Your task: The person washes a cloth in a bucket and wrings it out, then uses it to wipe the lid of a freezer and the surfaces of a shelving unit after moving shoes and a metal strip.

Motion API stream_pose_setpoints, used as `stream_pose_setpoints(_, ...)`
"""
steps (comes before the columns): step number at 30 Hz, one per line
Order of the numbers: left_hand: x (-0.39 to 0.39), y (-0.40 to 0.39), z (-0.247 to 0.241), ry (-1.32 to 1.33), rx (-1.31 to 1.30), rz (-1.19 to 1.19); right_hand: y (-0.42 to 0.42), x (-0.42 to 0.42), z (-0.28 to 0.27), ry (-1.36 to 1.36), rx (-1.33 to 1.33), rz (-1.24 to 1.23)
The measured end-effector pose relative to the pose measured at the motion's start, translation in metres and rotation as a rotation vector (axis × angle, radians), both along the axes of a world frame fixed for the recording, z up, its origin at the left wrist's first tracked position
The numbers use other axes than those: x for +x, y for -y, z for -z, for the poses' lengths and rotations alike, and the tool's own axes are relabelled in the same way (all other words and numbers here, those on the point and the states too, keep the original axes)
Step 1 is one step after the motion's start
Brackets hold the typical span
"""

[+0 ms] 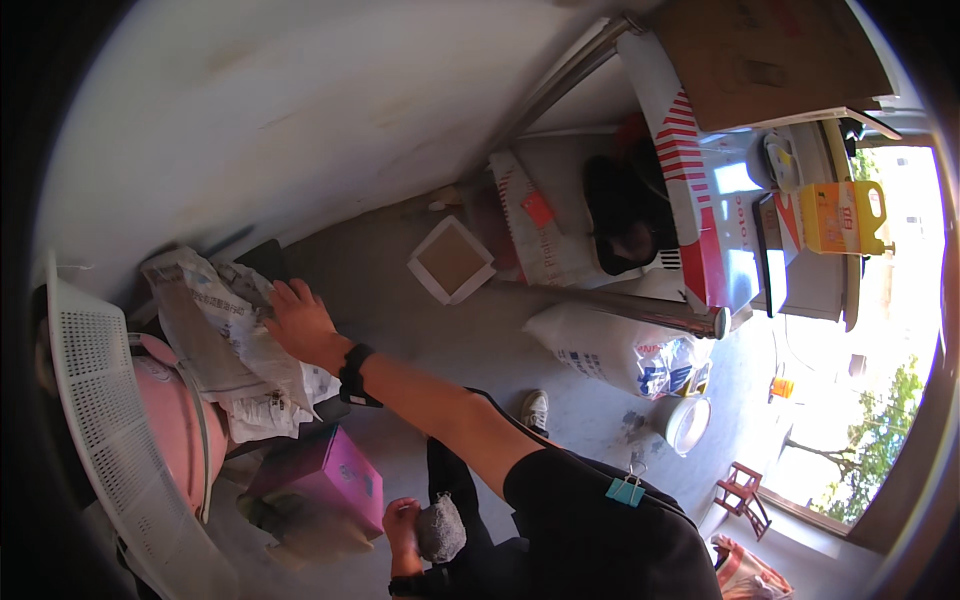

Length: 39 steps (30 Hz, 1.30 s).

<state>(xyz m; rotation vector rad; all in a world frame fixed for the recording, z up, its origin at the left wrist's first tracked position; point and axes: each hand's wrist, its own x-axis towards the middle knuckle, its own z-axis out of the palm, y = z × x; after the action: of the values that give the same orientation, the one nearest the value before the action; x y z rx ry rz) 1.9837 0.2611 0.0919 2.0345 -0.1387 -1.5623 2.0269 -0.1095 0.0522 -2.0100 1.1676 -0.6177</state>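
Note:
My right hand (304, 322), with a black band at the wrist, reaches out to a pile of crumpled, printed plastic bags (217, 330). Its fingers are extended and slightly apart at the pile's edge; contact is hard to judge. Low in the view, my left hand (403, 525) holds a grey fuzzy cloth-like item (441, 531) close to my leg. Beside that hand stands a pink-purple box (337, 480). A pink rounded container (169, 420) with a pale rim sits left of the bags, partly hidden by a white perforated plastic basket (94, 390).
A shallow square box (450, 260) lies on the floor by the wall. A metal-legged rack (637, 307) carries cardboard (772, 60) and a yellow jug (841, 217). Below are a white sack (577, 345) and a white bucket (688, 425). A small wooden stool (741, 495) stands near the window.

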Motion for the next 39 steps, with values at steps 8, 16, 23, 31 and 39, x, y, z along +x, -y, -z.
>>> stream_pose_setpoints(8, -0.025, 0.059, -0.001, -0.065, -0.014, 0.123, -0.067, -0.163, -0.018, 0.069, 0.354, 0.068)
stream_pose_setpoints(16, -0.089, 0.092, -0.017, -0.192, -0.085, 0.247, -0.155, -0.52, -0.04, -0.767, -0.138, 0.637)
stream_pose_setpoints(23, -0.163, 0.089, -0.032, -0.331, -0.136, 0.525, -0.171, -0.653, -0.126, -0.879, -0.233, 0.894)
stream_pose_setpoints(31, -0.269, 0.091, -0.046, -0.224, -0.1, 0.512, -0.199, -0.662, -0.125, -0.245, -0.1, 0.691)
stream_pose_setpoints(39, -0.41, 0.161, -0.038, -0.062, -0.313, 0.259, -0.252, -0.575, -0.078, 0.694, 0.666, 0.542)
